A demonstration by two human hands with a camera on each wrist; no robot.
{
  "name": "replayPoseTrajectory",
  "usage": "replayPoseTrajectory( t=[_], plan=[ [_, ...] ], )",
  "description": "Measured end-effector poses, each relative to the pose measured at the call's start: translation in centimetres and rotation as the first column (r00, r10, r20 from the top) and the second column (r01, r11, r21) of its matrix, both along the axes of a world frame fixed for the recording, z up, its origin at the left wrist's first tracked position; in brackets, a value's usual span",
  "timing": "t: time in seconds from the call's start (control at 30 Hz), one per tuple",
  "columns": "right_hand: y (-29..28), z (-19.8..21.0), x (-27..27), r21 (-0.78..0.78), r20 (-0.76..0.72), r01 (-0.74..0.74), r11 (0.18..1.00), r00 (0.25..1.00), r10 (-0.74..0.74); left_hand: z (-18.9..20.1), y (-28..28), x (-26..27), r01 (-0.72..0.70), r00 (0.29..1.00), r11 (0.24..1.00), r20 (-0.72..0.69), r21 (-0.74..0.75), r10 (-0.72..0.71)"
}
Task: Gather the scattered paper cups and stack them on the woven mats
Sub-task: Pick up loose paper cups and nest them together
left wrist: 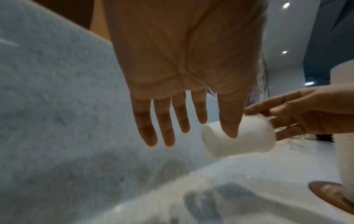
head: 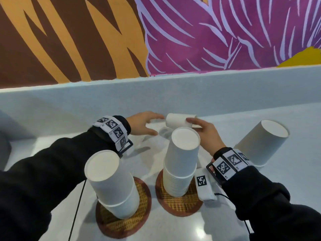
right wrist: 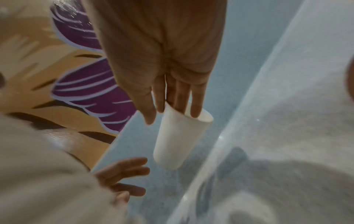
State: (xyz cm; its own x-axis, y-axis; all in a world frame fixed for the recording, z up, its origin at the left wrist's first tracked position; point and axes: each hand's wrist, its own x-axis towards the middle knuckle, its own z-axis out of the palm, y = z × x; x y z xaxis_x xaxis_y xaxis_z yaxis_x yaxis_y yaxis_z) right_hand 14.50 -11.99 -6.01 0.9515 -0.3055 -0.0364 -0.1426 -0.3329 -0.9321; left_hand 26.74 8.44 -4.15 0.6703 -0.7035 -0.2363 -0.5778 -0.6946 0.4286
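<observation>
Two stacks of upside-down white paper cups stand on round woven mats: the left stack (head: 111, 185) on the left mat (head: 121, 226), the taller right stack (head: 180, 162) on the right mat (head: 180, 206). Behind the right stack my right hand (head: 194, 123) holds a single paper cup (head: 177, 121) on its side above the counter. In the right wrist view its fingers (right wrist: 195, 106) reach inside the cup (right wrist: 176, 141) rim, with the thumb outside. My left hand (head: 152, 124) is spread open next to the cup's base, a little apart from it. Another cup (head: 258, 145) stands upside down at the right.
A white block with a black marker (head: 203, 186) lies against the right mat. The pale counter ends at a raised back ledge (head: 156, 91) under a painted wall. Bare counter (head: 286, 188) lies right of the mats.
</observation>
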Motion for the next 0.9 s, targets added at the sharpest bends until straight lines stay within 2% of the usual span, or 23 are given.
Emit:
replayPoseTrajectory(
  t=[0.13,0.3,0.4,0.47,0.53,0.6,0.73,0.9],
  plan=[
    [0.0,3.5,-1.1,0.019,0.262,0.096,0.995,0.96,-0.097,5.4,1.9,-0.4,-0.076,0.996,0.997,0.047,-0.008,0.077],
    [0.4,9.0,-4.0,-0.001,0.483,0.11,0.994,0.87,-0.096,15.8,3.5,-4.0,-0.077,0.986,0.997,0.149,0.004,0.076],
    [1.1,11.7,-6.0,0.059,0.503,0.038,0.998,0.862,-0.063,21.1,3.4,-8.3,-0.058,0.983,0.998,0.17,-0.039,0.064],
    [1.8,12.8,-7.3,0.144,0.48,-0.056,0.988,0.877,-0.02,22.9,2.4,-11.3,-0.016,0.987,0.996,0.155,-0.093,0.031],
    [2.5,13.4,-8.4,0.25,0.462,-0.145,0.957,0.887,0.014,23.5,1.2,-13.6,-0.002,0.985,0.996,0.171,-0.089,0.017],
    [3.0,13.6,-9.4,0.354,0.435,-0.215,0.91,0.899,0.044,23.2,0.1,-15.1,-0.018,0.965,0.999,0.263,-0.034,0.027],
    [3.2,13.0,-11.1,0.595,0.393,-0.315,0.739,0.917,0.074,21.7,-1.4,-16.6,-0.039,0.887,0.999,0.461,0.016,0.027],
    [3.6,11.9,-11.5,0.763,0.353,-0.338,0.552,0.932,0.083,20.2,-3.0,-17.7,-0.077,0.833,0.997,0.548,-0.017,0.074]
  ],
)
